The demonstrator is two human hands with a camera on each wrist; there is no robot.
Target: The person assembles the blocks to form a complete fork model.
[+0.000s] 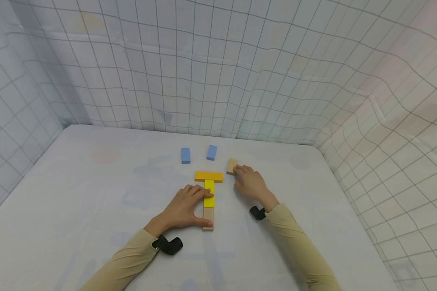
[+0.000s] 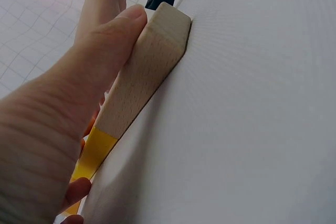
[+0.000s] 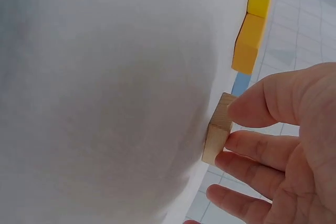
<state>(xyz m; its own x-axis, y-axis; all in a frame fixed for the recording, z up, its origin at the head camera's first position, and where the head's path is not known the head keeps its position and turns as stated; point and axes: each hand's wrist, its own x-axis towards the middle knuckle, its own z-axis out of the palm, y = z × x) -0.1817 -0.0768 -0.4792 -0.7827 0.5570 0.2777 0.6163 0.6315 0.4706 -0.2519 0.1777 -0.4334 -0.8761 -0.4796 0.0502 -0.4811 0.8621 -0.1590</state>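
Observation:
A plain wooden block point(image 1: 208, 216) lies end to end with a yellow block point(image 1: 209, 200), and an orange block point(image 1: 208, 177) lies crosswise at the far end, forming a T. My left hand point(image 1: 183, 207) rests along this stem: the thumb touches the wooden block near its close end, and a fingertip lies on the yellow block. In the left wrist view the thumb presses the wooden block point(image 2: 137, 77) from the side. To the right of the orange block, my right hand point(image 1: 251, 184) pinches a second wooden block point(image 3: 218, 132) between thumb and fingers, on the table.
Beyond the T, two blue blocks lie on the table: one blue block point(image 1: 185, 155) to the left, another blue block point(image 1: 211, 152) nearer the middle. The white-covered table point(image 1: 94, 182) ends at a hanging grid-patterned curtain point(image 1: 211, 72) behind and on both sides.

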